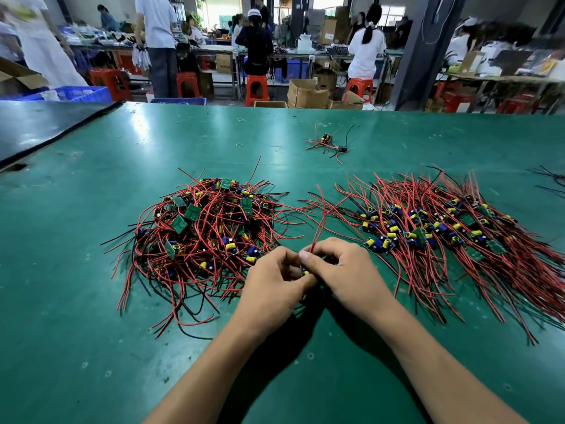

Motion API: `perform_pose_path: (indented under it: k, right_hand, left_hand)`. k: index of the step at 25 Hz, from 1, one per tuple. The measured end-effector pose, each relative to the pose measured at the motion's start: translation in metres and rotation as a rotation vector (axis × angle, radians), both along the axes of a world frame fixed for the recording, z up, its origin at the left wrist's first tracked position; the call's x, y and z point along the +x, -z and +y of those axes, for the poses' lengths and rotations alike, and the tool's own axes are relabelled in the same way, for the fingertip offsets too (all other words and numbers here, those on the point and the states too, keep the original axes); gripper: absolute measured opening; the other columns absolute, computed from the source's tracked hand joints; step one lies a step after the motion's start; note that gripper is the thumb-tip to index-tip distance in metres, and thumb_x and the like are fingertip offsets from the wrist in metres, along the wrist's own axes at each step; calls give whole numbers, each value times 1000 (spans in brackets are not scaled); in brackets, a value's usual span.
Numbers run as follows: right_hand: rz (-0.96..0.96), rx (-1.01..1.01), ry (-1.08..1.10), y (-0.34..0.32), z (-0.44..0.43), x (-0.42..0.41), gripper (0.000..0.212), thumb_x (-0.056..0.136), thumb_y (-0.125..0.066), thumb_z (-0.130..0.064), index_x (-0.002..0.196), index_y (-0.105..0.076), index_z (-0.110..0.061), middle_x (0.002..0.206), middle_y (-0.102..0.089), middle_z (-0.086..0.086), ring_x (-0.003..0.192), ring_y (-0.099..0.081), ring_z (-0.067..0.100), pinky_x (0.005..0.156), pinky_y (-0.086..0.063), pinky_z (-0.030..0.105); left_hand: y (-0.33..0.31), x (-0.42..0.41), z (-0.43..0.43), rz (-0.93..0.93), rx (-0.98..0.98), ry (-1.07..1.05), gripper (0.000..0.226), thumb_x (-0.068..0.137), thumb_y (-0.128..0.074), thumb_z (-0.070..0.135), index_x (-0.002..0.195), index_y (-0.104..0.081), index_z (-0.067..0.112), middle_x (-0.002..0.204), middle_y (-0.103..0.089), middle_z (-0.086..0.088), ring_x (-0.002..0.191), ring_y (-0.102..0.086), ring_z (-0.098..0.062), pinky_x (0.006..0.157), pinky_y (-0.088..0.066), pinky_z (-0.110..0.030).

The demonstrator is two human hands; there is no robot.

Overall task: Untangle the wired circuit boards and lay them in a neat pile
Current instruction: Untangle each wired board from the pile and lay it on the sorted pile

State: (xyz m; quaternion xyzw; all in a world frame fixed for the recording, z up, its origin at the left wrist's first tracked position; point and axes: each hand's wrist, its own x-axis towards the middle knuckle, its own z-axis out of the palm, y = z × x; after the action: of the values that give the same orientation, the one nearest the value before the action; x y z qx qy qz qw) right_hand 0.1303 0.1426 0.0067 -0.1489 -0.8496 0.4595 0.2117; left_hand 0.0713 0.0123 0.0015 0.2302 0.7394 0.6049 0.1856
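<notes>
A tangled heap of small green circuit boards (208, 231) with red and black wires lies on the left of the green table (91, 332). On the right, a combed-out pile of boards (440, 231) lies with its wires running the same way. Between the two, my left hand (275, 286) and my right hand (342, 270) meet over one small board (305, 272), mostly hidden by the fingers. Both hands pinch it. Its red wires (321, 221) rise from my right fingertips toward the far side.
A few stray wired boards (328, 143) lie farther back on the table, with a small rubber band (239, 145) to their left. Black wires (550, 179) show at the right edge. A dark panel (36, 127) sits at the far left. Beyond the table, people work at benches among red stools.
</notes>
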Motion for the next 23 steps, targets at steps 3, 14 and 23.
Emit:
perform_pose_path:
  k: [3, 14, 23]
  right_hand:
    - [-40, -235, -43, -5, 5, 1, 20, 96, -65, -25, 85, -78, -15, 80, -73, 3, 72, -61, 10, 76, -50, 33]
    - [-127, -652, -255, -11, 13, 6, 20, 100, -57, -19, 103, -76, -10, 91, -76, 12, 72, -69, 17, 60, -55, 24]
    - [-177, -544, -216, -10, 9, 4, 18, 99, -58, -12, 103, -75, -8, 93, -76, 17, 76, -68, 17, 70, -55, 24]
  left_hand:
    - [-2, -4, -2, -91, 78, 66, 20, 81, -76, 6, 97, -64, 7, 75, -67, -18, 64, -63, -24, 67, -56, -39]
    - [-12, -4, -4, -396, 233, 218, 4, 91, -64, 4, 91, -64, 0, 81, -71, -14, 69, -69, -24, 58, -56, -26]
    - [-7, -5, -5, -52, 38, 70, 14, 88, -67, 15, 82, -80, 17, 89, -77, -2, 86, -72, -19, 79, -57, -33]
